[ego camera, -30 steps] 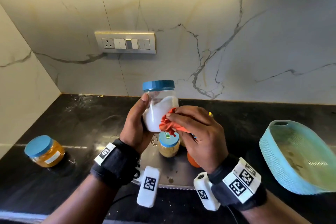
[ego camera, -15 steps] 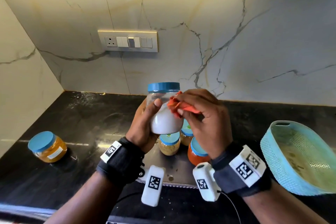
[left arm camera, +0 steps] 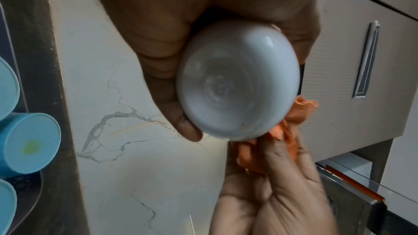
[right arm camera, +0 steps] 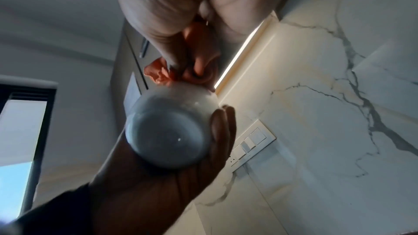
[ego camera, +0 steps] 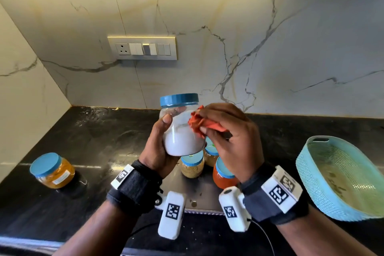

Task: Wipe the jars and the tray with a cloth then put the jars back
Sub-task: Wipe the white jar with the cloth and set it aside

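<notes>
My left hand [ego camera: 159, 149] grips a clear jar of white powder [ego camera: 180, 131] with a blue lid, held upright above the steel tray [ego camera: 199, 195]. Its round base [left arm camera: 237, 81] fills the left wrist view and also shows in the right wrist view as the jar bottom [right arm camera: 169, 131]. My right hand [ego camera: 230, 141] pinches a crumpled orange cloth [ego camera: 199, 123] against the jar's right side. On the tray stand three blue-lidded jars: one tan [ego camera: 192, 167], one behind it [ego camera: 209, 155], one red-orange [ego camera: 223, 178]. A yellow jar [ego camera: 52, 170] sits on the black counter at left.
A light blue woven basket [ego camera: 340, 178] lies tilted on the counter at right. The marble wall with a switch plate [ego camera: 142, 48] stands behind. The side wall closes the counter's left end. A cupboard drawer [left arm camera: 361, 60] shows in the left wrist view.
The cloth has moved up the jar's side from its lower part to near its shoulder. The jar tilted a little and came slightly nearer; the jars on the tray are now visible beneath it.
</notes>
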Action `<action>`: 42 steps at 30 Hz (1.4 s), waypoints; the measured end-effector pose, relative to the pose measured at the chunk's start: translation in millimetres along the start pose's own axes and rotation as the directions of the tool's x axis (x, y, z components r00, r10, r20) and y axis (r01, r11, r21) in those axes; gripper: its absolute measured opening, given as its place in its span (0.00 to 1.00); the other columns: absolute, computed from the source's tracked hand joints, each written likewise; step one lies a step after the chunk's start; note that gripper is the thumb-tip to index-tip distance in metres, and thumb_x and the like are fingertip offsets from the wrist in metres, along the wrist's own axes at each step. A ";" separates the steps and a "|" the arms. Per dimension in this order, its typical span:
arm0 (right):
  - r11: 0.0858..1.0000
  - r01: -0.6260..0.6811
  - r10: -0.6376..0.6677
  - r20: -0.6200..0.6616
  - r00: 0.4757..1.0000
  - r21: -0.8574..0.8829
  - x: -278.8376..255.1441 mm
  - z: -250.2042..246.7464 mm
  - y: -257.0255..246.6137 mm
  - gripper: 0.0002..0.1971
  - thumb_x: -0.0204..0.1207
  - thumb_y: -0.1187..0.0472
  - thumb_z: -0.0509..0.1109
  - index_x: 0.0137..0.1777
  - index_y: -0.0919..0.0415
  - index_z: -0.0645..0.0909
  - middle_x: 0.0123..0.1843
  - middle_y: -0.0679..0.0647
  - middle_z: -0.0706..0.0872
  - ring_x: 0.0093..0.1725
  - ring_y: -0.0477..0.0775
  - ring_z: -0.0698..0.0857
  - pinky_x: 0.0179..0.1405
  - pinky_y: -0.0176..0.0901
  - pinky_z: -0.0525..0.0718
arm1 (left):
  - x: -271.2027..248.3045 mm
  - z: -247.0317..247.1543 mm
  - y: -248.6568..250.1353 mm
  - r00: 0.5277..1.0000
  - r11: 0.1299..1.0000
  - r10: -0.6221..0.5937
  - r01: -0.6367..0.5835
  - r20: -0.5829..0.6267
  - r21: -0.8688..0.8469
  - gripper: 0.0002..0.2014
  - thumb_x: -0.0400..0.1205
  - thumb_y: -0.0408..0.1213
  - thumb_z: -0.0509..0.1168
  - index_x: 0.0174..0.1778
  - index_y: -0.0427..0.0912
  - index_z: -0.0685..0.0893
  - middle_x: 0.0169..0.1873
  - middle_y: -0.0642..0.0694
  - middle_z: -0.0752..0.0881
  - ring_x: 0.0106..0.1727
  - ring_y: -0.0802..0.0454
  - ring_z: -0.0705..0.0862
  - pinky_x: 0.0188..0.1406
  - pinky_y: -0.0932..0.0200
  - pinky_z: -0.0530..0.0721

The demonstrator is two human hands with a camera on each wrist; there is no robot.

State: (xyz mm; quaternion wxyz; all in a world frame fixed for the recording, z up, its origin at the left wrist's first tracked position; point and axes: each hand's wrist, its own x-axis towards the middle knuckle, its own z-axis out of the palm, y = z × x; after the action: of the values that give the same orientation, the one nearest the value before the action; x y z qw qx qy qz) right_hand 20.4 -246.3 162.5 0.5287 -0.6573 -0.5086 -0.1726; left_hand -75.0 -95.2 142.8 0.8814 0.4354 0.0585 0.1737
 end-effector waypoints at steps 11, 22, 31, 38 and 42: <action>0.970 0.210 -0.193 0.138 0.971 -0.126 -12.0 -4.0 4.6 0.16 0.77 0.78 0.73 0.61 0.64 0.90 0.60 0.57 0.89 0.61 0.56 0.87 0.64 0.50 0.85 | 3.5 -7.1 19.5 0.998 0.943 -0.032 0.014 0.051 0.332 0.43 0.68 0.54 0.84 0.72 0.30 0.80 0.61 0.29 0.88 0.59 0.35 0.89 0.57 0.42 0.88; 0.998 0.037 -0.034 0.073 0.997 -0.046 -15.7 4.8 6.8 0.13 0.76 0.71 0.77 0.60 0.63 0.89 0.58 0.52 0.89 0.60 0.50 0.88 0.62 0.48 0.86 | 7.6 -13.8 15.9 0.996 0.916 0.088 -0.069 -0.031 0.396 0.40 0.66 0.52 0.85 0.68 0.30 0.84 0.61 0.31 0.89 0.58 0.38 0.89 0.61 0.42 0.88; 0.915 0.299 -0.262 0.166 0.951 -0.270 -35.6 14.0 -7.8 0.12 0.79 0.68 0.70 0.57 0.58 0.92 0.55 0.54 0.91 0.55 0.50 0.86 0.71 0.21 0.65 | 5.8 -24.2 26.8 0.986 0.940 0.140 -0.104 -0.089 0.326 0.26 0.71 0.47 0.74 0.60 0.34 0.87 0.48 0.39 0.91 0.48 0.45 0.90 0.49 0.51 0.90; 0.996 -0.009 0.006 0.031 1.000 0.088 -12.5 29.7 4.0 0.12 0.74 0.73 0.78 0.57 0.65 0.88 0.55 0.54 0.88 0.58 0.53 0.88 0.57 0.54 0.87 | -2.8 -35.0 31.8 0.989 0.911 0.133 -0.093 -0.071 0.402 0.42 0.59 0.56 0.87 0.64 0.35 0.86 0.54 0.38 0.92 0.53 0.44 0.90 0.51 0.52 0.89; 0.995 0.039 -0.047 0.093 0.995 0.092 -18.2 44.6 -3.4 0.12 0.75 0.69 0.78 0.58 0.64 0.88 0.57 0.54 0.87 0.59 0.52 0.87 0.59 0.49 0.87 | -13.8 -46.1 44.7 0.988 0.890 0.124 -0.068 -0.095 0.450 0.44 0.56 0.59 0.88 0.63 0.36 0.87 0.54 0.38 0.92 0.53 0.44 0.90 0.52 0.51 0.89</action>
State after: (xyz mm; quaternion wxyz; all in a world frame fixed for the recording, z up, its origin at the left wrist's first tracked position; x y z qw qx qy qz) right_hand -4.1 -216.5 133.3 0.5292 -0.6293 -0.5543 -0.1296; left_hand -111.0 -40.7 149.0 0.7434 0.6166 0.1284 0.2251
